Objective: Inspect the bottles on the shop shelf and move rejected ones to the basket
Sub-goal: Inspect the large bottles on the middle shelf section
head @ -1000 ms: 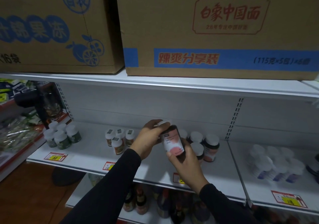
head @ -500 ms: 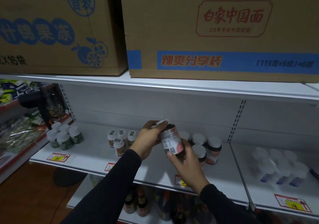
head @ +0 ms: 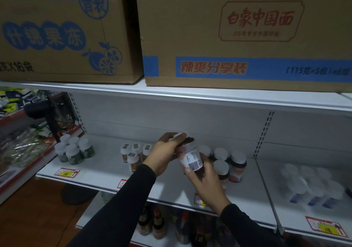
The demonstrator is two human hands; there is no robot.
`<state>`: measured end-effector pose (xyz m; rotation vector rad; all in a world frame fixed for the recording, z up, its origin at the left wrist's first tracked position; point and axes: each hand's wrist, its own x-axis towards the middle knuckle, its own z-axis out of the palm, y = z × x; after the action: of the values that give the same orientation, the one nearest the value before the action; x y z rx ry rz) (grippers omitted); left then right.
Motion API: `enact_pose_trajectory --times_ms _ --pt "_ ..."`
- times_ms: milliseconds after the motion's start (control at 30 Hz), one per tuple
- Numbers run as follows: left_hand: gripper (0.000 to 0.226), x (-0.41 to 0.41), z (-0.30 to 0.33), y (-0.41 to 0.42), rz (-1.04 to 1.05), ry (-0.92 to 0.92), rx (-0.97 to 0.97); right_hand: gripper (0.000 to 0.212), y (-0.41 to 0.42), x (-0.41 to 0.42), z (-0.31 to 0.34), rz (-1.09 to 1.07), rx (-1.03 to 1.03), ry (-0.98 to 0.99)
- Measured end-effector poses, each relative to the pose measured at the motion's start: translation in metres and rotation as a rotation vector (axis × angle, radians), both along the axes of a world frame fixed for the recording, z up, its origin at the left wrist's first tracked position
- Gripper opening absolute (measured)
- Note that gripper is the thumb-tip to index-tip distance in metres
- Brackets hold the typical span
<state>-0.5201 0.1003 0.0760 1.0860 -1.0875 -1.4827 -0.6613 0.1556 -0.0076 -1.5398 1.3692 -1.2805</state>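
Turned since a second ago, the bottle [head: 190,156] now shows its fine-print side where the pink front faced the camera. It is held tilted in the air above the middle of the shelf [head: 106,165], just in front of the group of like bottles [head: 227,162]. The left hand [head: 164,154] curls its fingers round the cap end; the right hand [head: 204,180] cups the base from below, fingers bent round it. Likely step: reading the label. No basket is in view. Risk, as I judge it: rotating between two loose grips could let the bottle slip onto those below and topple them near the front edge. Dim light may hide a defect.
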Motion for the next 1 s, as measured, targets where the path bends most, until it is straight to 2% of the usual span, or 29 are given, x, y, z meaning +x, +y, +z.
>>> enact_pose_trajectory --times_ms 167,433,600,667,800,1000 --pt "0.046 -0.0036 -0.0022 -0.0006 0.084 -0.017 0.000 0.077 -0.0033 -0.0003 -0.0036 0.003 0.009 -0.010" --pt "0.033 0.0004 -0.0017 -0.0013 -0.013 -0.031 0.012 0.059 -0.0005 -0.0031 -0.0016 0.029 0.031 -0.001" --pt "0.040 -0.0008 -0.0041 -0.0016 0.047 -0.057 -0.013 0.078 0.0003 -0.0041 -0.0009 0.052 0.023 0.024" --pt "0.040 -0.0015 -0.0047 -0.0013 0.052 -0.062 -0.020 0.080 0.0008 -0.0053 -0.0009 0.036 0.030 0.040" --pt "0.038 -0.0015 -0.0035 -0.0009 0.029 -0.085 -0.037 0.064 0.0026 -0.0058 0.0003 0.062 0.034 0.033" --pt "0.040 0.0008 -0.0074 -0.0030 0.001 -0.139 -0.009 0.056 0.0055 -0.0049 0.0032 0.066 0.027 0.020"
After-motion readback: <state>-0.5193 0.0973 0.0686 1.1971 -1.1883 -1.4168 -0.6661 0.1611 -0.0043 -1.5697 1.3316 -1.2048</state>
